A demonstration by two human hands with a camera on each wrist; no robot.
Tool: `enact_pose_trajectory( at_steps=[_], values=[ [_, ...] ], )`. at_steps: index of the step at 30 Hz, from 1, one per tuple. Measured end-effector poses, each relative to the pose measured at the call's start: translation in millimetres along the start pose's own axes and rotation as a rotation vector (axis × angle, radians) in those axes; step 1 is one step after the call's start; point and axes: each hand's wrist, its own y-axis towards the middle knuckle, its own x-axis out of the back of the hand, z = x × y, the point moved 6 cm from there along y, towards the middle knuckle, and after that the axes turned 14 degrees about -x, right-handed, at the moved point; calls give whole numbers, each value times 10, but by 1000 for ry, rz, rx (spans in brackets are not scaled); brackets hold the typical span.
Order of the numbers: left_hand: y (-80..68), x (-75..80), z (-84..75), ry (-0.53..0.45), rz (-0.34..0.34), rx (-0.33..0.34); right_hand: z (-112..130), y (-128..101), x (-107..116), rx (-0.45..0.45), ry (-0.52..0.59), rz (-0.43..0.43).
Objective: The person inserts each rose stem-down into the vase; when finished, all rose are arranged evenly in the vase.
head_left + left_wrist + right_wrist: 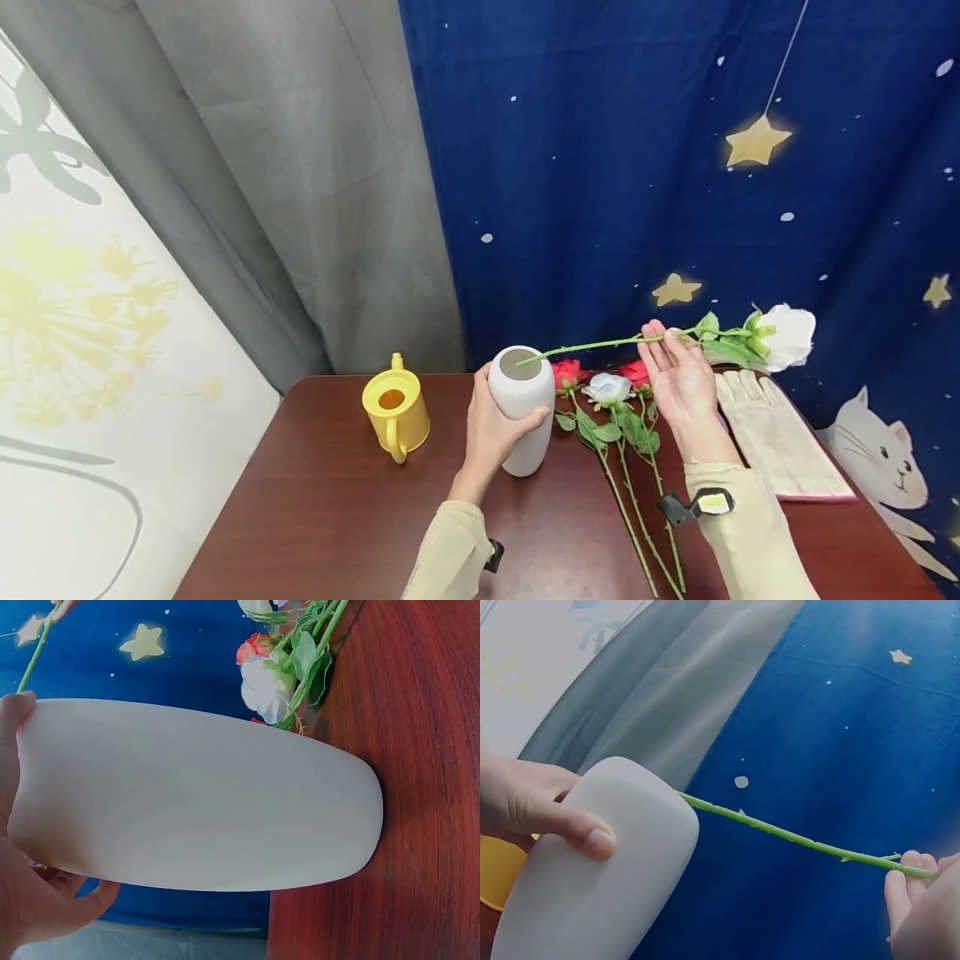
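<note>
My left hand (491, 429) grips a white vase (528, 454) near its top, thumb across the front. The vase stands upright on the table. With the palm turned up, my right hand (681, 383) pinches the green stem of a white rose (787, 337) between thumb and fingers. That rose lies almost level in the air, bloom to the right. Its stem end (528, 360) is over the vase's mouth. In the right wrist view the stem (795, 838) runs from behind the vase rim to my fingers.
Beside the vase lie red roses (567, 373) and another white rose (609, 389), stems toward me. A yellow watering can (405, 412) stands left on the brown table (315, 500). Pale gloves (780, 442) lie at the right edge. Curtains (555, 167) hang behind.
</note>
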Motion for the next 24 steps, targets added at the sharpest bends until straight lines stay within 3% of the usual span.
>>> enact_pose_trajectory(
  at_steps=[11, 20, 24],
  values=[
    [0, -8, -10, -10, 0, -5, -27, -3, -135, 101, -88, -44],
    [-8, 0, -20, -19, 7, 9, -155, 25, -350, 138, -222, 78],
    [-8, -4, -18, -18, 10, 2, -214, 38, -409, 151, -293, 90]
  ],
)
